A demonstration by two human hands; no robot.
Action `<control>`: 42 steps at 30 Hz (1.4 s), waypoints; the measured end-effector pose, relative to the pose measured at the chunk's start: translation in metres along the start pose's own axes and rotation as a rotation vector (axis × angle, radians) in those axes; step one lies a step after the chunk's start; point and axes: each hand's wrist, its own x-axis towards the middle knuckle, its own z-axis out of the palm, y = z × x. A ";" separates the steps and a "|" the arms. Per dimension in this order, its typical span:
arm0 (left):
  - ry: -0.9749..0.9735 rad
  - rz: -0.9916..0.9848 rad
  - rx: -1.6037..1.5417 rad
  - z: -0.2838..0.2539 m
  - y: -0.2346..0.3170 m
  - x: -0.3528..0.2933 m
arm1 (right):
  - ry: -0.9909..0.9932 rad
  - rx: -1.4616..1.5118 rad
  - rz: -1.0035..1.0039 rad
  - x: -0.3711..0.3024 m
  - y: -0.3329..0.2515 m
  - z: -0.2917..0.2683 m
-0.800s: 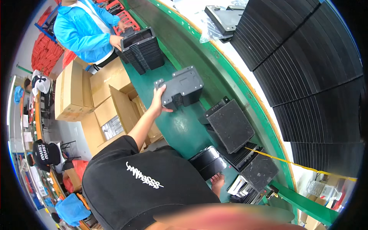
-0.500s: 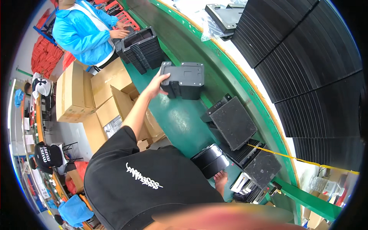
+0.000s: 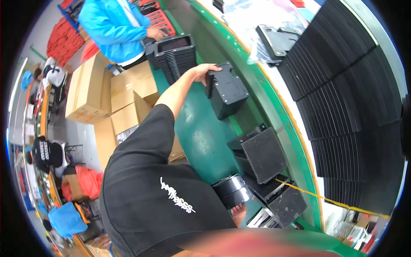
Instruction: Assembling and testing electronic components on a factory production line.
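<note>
My left hand [image 3: 204, 73] reaches far forward with its fingers closed over the corner of a block of black plastic housings [image 3: 227, 92]. The block stands at an angle on the green work table [image 3: 195, 137], near the raised green side rail. Close to my body, my right hand [image 3: 238, 213] has its fingers against the lower edge of a glossy black curved cover [image 3: 231, 191] and seems to grip it. The cover tilts above the table; part of that hand is hidden behind it.
Right of the table centre stand black boxes with a flat dark panel [image 3: 264, 155]. A yellow strap [image 3: 325, 199] crosses beside them. Tall stacks of black parts [image 3: 329, 94] fill the right shelf. Cardboard boxes [image 3: 87, 90] stand left. A co-worker in blue [image 3: 113, 32] handles black housings [image 3: 175, 58] ahead.
My left hand has shifted forward and turned the block of housings, which sits closer to the side rail. The glossy cover has tilted slightly in my right hand. The whole view has shifted.
</note>
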 end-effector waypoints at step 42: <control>0.612 0.346 -0.113 0.008 -0.069 -0.030 | -0.043 0.002 0.012 0.001 -0.012 0.007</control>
